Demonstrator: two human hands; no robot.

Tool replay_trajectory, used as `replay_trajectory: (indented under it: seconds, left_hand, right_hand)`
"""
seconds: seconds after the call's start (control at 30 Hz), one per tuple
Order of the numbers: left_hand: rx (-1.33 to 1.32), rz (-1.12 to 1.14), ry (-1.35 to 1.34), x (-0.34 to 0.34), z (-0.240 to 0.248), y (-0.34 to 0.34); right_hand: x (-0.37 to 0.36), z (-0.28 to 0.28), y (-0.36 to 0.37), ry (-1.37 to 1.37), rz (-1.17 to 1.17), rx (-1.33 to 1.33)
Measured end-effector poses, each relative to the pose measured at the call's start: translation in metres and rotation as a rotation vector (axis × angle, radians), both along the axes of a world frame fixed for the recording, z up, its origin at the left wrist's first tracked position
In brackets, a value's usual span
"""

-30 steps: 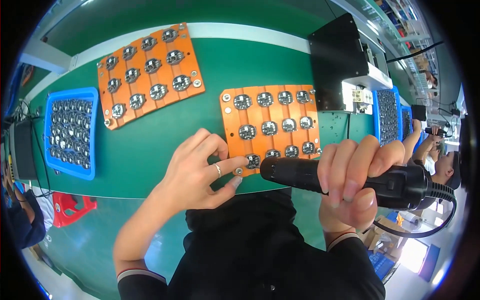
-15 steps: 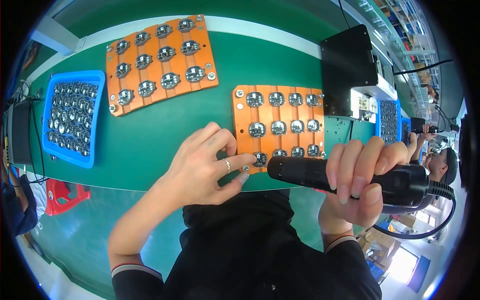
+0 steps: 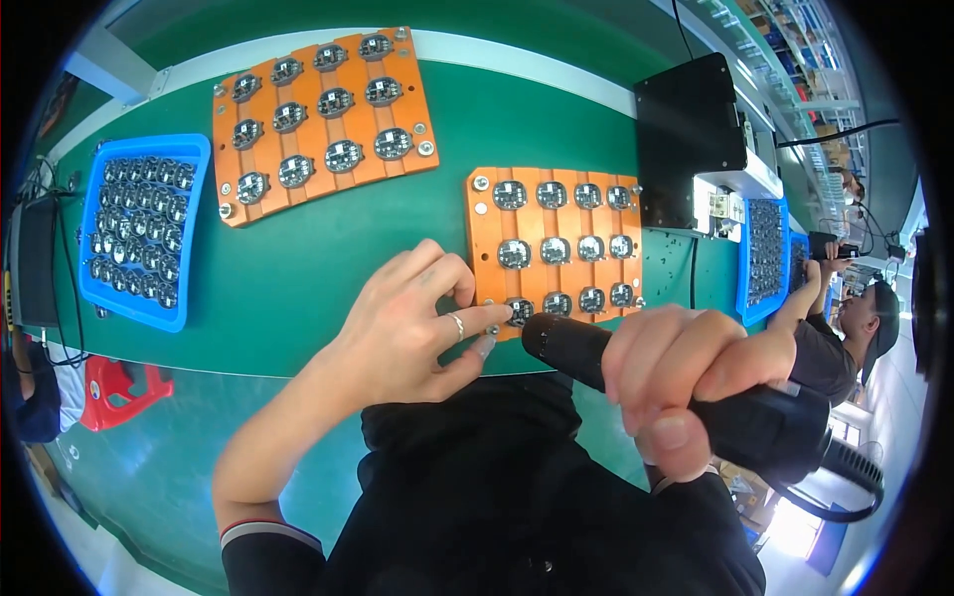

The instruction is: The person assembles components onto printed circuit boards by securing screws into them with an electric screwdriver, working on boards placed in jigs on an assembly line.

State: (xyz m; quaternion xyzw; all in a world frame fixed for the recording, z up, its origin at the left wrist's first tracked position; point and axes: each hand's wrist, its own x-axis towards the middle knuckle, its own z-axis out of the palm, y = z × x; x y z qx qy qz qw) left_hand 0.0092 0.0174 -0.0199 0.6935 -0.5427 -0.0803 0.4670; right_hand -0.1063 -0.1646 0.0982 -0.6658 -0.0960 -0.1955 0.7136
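At orange plate edge (image 3: pixel 479 226), left fingers (image 3: pixel 475 322), open tabletop (image 3: pixel 288 288) leftward

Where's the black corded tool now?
In the head view, the black tool is right of centre, in the right hand, its tip by the lower edge of the nearer orange plate.

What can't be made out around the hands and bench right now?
Head view:
- Any bit on the black cylindrical corded tool: not visible, perhaps hidden by the tool's own body.
- That tool's middle: covered by the right hand.
- Round black circuit board at the nearer orange rectangular plate's near-left corner: partly covered by the left hand.
- Blue rectangular tray: far end hidden behind the black boxy machine.
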Motion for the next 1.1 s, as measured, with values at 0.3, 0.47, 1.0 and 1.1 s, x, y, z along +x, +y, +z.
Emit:
replay_trajectory:
  seconds: [0.3,0.47,1.0,1.1]
  left_hand:
    - [0.013,0.003,-0.057,-0.002,0.002,0.0]
    - [0.034,0.03,-0.114,-0.007,0.003,0.002]
    - [0.098,0.476,0.799,-0.057,0.05,0.005]
    - [0.208,0.516,0.77,-0.055,0.054,-0.008]
  right_hand:
    - [-0.001,0.005,0.012,0.057,-0.033,0.015]
    - [-0.005,0.005,-0.004,-0.064,-0.096,0.105]
    - [-0.136,-0.029,-0.077,0.628,-0.466,0.075]
    - [-0.125,-0.045,-0.063,0.664,-0.542,0.117]
